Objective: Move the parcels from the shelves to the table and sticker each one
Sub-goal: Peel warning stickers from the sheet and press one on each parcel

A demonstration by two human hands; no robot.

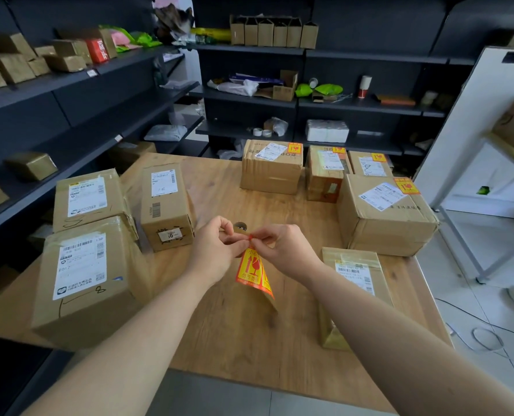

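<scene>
Both my left grip (216, 250) and right grip (282, 250) pinch the top of the fragile sticker strip (251, 273), held over the surface (249, 340) so I can peel one off for the unstickered parcel (354, 274) just beside my right forearm

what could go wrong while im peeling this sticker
The sticker strip hangs loose from the pinch of the left hand and right hand; it may curl and stick to itself or tear. The front-left parcel sits near the table edge, so a stray elbow might shove it off.
</scene>
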